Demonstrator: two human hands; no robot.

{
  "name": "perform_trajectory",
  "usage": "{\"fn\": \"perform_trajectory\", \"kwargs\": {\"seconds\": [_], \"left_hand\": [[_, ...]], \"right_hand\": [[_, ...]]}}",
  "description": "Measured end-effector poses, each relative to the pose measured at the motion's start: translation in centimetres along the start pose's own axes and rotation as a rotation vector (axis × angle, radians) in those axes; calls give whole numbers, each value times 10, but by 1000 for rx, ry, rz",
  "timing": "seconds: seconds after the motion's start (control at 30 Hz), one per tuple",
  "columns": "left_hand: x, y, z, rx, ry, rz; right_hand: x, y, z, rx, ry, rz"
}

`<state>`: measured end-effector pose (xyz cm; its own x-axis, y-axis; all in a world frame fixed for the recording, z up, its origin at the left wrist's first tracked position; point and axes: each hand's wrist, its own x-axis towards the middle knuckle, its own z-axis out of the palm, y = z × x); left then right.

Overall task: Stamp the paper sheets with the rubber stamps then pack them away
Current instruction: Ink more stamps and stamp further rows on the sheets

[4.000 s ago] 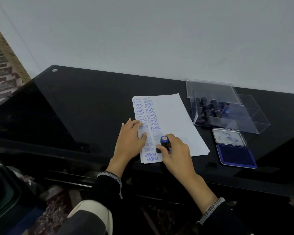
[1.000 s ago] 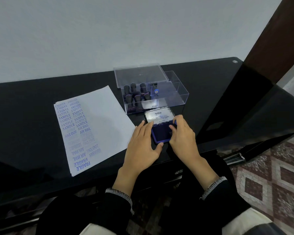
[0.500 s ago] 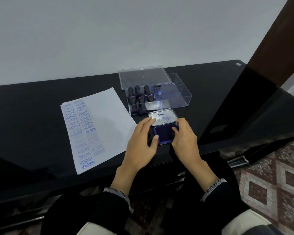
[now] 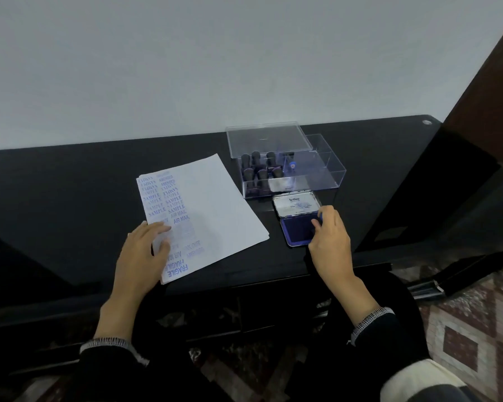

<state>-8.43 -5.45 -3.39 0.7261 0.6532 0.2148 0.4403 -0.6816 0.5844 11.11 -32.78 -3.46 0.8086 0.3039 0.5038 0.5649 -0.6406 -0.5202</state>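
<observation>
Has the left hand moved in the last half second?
Yes. The left hand has gone from the ink pad leftward onto the paper sheets.

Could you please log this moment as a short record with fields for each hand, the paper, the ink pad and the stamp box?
left hand: fingers straight, resting on the paper's near left part
right hand: fingers curled on the ink pad's right edge
paper sheets: flat stack, blue imprints down the left side
ink pad: lid open, beside the paper
stamp box: clear, open, stamps upright in its left part
table: black, glossy
</observation>
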Motion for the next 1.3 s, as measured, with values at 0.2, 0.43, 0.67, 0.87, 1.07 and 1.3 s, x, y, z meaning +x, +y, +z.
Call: {"fn": "perform_trajectory", "kwargs": {"seconds": [0.2, 0.43, 0.67, 0.87, 1.07, 1.3], "left_hand": [[-6, -5, 5, 59, 33, 42], [-8, -3, 3, -15, 88, -2], [-8, -3, 2, 47, 73, -4], [-8, -4, 1, 60, 99, 4], [-7, -6, 3, 61, 108, 0], [-7, -9, 6, 64, 129, -8]], "right_hand": [[-1, -5, -2, -91, -46, -1], [10, -46, -8, 41, -200, 129], [-24, -132, 29, 624, -344, 90], [-42, -147, 63, 539, -375, -83], [-49, -142, 70, 524, -399, -132], [-52, -141, 72, 541, -399, -137]]}}
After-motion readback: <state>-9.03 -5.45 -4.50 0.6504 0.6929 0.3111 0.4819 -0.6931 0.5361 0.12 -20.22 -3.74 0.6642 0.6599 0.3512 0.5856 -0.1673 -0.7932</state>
